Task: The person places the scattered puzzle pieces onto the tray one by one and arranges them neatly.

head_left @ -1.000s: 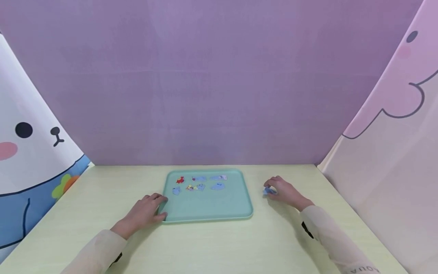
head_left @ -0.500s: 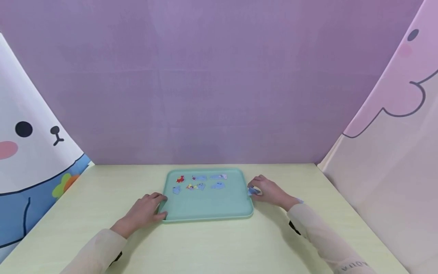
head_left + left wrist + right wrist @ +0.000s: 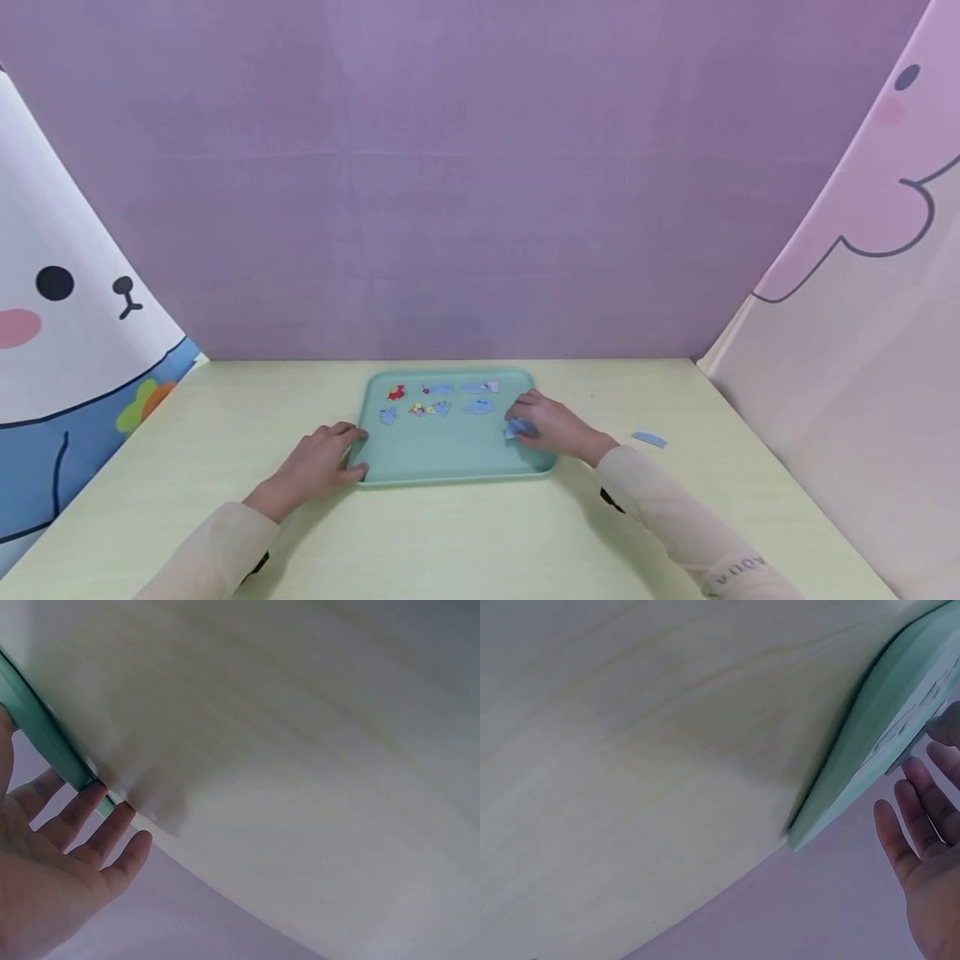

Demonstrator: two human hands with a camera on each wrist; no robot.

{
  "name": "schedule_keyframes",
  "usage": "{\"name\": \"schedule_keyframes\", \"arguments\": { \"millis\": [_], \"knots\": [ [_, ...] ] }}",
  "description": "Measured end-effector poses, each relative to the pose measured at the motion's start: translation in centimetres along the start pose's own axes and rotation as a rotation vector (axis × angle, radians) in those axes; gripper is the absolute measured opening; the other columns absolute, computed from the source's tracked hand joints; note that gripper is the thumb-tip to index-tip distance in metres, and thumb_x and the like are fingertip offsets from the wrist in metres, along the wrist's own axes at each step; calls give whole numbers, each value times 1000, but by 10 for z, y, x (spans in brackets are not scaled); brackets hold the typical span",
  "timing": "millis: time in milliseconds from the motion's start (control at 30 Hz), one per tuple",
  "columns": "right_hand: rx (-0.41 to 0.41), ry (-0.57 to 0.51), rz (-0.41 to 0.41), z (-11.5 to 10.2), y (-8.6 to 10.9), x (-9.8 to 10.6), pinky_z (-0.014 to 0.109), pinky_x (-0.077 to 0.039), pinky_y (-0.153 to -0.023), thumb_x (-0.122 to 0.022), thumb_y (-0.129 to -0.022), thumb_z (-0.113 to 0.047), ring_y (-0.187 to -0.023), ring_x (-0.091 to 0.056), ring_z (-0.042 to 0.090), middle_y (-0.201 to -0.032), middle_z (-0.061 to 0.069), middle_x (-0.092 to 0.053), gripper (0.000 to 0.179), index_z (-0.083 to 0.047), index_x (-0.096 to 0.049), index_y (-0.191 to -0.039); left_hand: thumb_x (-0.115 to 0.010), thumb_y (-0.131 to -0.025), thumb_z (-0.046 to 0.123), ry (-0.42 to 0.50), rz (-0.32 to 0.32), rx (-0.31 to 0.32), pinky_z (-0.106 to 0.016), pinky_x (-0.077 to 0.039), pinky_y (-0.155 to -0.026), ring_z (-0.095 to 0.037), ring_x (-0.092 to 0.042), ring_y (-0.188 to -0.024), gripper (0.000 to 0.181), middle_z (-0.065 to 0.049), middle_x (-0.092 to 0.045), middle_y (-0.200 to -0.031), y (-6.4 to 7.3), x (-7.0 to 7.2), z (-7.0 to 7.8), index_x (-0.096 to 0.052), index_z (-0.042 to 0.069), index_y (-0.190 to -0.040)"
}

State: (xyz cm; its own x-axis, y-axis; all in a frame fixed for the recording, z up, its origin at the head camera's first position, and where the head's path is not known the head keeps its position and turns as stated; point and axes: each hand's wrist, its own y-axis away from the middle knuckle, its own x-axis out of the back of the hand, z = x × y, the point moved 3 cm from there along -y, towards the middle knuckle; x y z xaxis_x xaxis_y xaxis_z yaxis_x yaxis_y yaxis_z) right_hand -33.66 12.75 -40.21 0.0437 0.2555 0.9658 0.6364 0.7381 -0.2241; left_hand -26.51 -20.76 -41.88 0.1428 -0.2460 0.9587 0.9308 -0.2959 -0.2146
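Note:
A pale green tray (image 3: 442, 454) lies on the table with several flat puzzle-like pieces in its upper part, among them a red piece (image 3: 397, 392) and a blue rounded piece (image 3: 478, 406). My left hand (image 3: 318, 462) rests at the tray's left rim, fingers and thumb spread along it; the left wrist view shows the fingertips against the green edge (image 3: 45, 735). Over the tray's right part, my right hand (image 3: 551, 427) pinches a blue flat piece (image 3: 514, 428) between thumb and fingers. In the right wrist view that piece appears as a thin edge, the other fingers loosely extended.
A single blue strip-like piece (image 3: 649, 439) lies on the table (image 3: 450, 542) to the right of the tray, beyond the right forearm. A purple curtain (image 3: 480, 183) closes off the back, with printed cartoon cloths at both sides.
My right hand has moved left with the pinched blue piece, from the table beside the tray to over its right part. The blue strip on the table has come into view. The left hand stays put.

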Motion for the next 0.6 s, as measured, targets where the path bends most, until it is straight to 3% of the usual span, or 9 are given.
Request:
{"name": "schedule_keyframes", "arguments": {
  "millis": [267, 433, 600],
  "knots": [
    [100, 38, 10, -24, -18, -4, 29, -45, -86, -67, -80, -14, -97, -53, 14, -101, -1, -63, 24, -11, -65, -103, -70, -76, 32, -3, 13, -6, -50, -48, -76, -33, -56, -96, 46, -16, -59, -113, 0, -2, 0, -62, 4, -111],
    [134, 56, 6, -38, -29, -7, 33, -40, -97, -67, -80, -14, -98, -55, 15, -102, -1, -63, 24, -11, -65, -103, -70, -76, 32, -1, 11, -6, -50, -47, -76, -34, -56, -96, 47, -16, -59, -114, 0, -2, 0, -61, 3, -112],
    [142, 59, -8, -52, -40, -10, 28, -43, -91, -67, -80, -15, -97, -54, 13, -102, -2, -63, 26, -12, -65, -105, -70, -77, 32, 4, 9, -1, -51, -47, -76, -34, -56, -97, 46, -16, -59, -115, -1, -1, 0, -61, 3, -112]
  ]
}}
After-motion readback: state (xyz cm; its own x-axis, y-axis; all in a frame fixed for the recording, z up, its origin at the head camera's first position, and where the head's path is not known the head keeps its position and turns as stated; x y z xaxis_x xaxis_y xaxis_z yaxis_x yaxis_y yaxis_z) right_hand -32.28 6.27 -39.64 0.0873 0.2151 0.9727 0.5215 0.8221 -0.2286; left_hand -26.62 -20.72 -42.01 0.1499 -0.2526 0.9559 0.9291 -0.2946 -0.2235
